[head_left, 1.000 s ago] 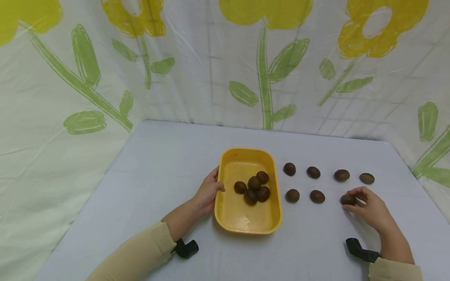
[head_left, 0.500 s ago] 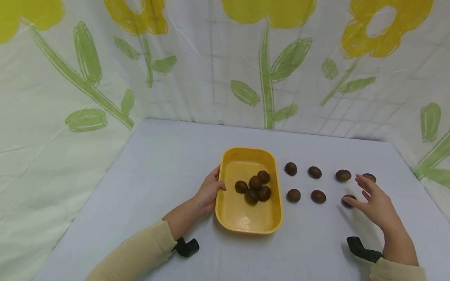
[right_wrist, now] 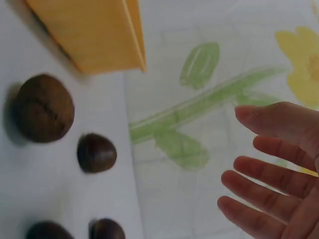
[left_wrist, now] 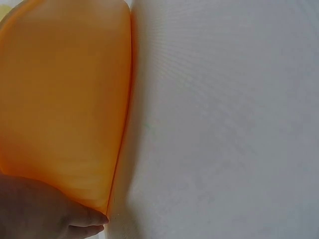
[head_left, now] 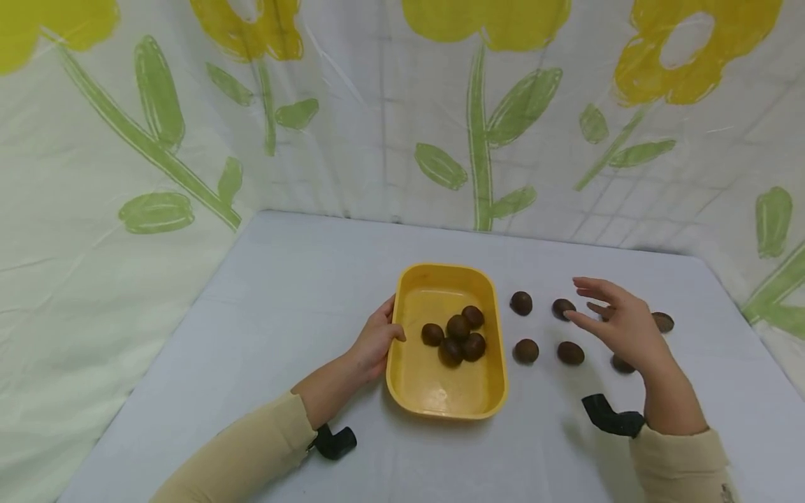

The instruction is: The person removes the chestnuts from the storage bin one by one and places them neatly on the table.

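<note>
We see a yellow tray (head_left: 415,391), its outside deeper orange in the left wrist view. The chestnuts (head_left: 525,351) are dark brown; in the right wrist view we notice a blackish crooked line across one and gloss on another. Our table (head_left: 302,279) is pale bluish grey. We find yellow flowers (head_left: 484,21) and white-streaked green leaves (head_left: 525,105) patterning a whitish sheet (head_left: 339,181). Our sleeves (head_left: 245,447) are beige.

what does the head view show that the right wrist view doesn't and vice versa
Only the head view shows the left hand gripping the yellow tray, and the five brown nuts inside it. Only the right wrist view shows that one nut on the table has a dark line across it. Both show the tray, nuts on the table, the right hand and the flowered sheet.
</note>
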`<act>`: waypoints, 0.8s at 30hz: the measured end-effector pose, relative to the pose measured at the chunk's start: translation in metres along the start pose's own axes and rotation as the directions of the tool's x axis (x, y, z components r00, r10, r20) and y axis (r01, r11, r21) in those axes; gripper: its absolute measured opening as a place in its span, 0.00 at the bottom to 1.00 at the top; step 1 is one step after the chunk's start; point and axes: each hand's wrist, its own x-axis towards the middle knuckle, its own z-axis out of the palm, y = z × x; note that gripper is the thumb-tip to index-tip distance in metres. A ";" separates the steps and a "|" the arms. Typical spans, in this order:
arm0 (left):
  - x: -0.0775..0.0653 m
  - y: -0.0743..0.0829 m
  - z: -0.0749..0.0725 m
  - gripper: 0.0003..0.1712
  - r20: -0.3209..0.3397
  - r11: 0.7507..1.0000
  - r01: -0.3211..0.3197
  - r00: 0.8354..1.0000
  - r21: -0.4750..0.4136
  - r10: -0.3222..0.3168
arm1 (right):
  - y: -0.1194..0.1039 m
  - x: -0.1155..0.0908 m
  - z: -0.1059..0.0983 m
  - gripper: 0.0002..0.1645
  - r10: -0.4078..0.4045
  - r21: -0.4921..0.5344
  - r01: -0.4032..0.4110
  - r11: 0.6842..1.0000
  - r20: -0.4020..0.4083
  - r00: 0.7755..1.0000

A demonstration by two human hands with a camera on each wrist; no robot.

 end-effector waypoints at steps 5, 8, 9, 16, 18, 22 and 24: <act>0.000 0.001 0.000 0.50 -0.012 1.000 0.000 1.000 0.006 0.000 | -0.035 0.019 0.013 0.32 -0.042 0.033 0.042 0.999 0.021 0.999; 0.000 0.001 0.001 0.50 -0.016 1.000 0.000 1.000 0.017 0.001 | -0.053 0.031 0.022 0.31 -0.045 0.065 0.041 0.997 0.063 0.997; 0.000 0.001 0.001 0.50 -0.016 1.000 0.000 1.000 0.020 0.000 | -0.058 0.035 0.025 0.30 -0.045 0.081 0.038 0.996 0.088 0.995; -0.001 0.001 0.001 0.50 -0.009 0.999 -0.005 1.000 0.039 0.006 | -0.080 0.055 0.051 0.28 -0.057 0.107 0.028 0.994 0.278 0.959; -0.001 0.001 0.000 0.50 -0.012 1.000 -0.004 1.000 0.028 0.004 | -0.086 0.059 0.057 0.28 -0.078 0.104 0.047 0.993 0.324 0.943; -0.001 0.001 0.000 0.49 -0.020 1.000 0.006 1.000 0.019 -0.006 | -0.097 0.063 0.068 0.28 -0.115 0.101 0.080 0.992 0.405 0.907; -0.001 0.001 0.001 0.49 -0.013 1.000 0.001 1.000 0.018 0.000 | -0.103 0.065 0.072 0.27 -0.131 0.100 0.097 0.990 0.426 0.895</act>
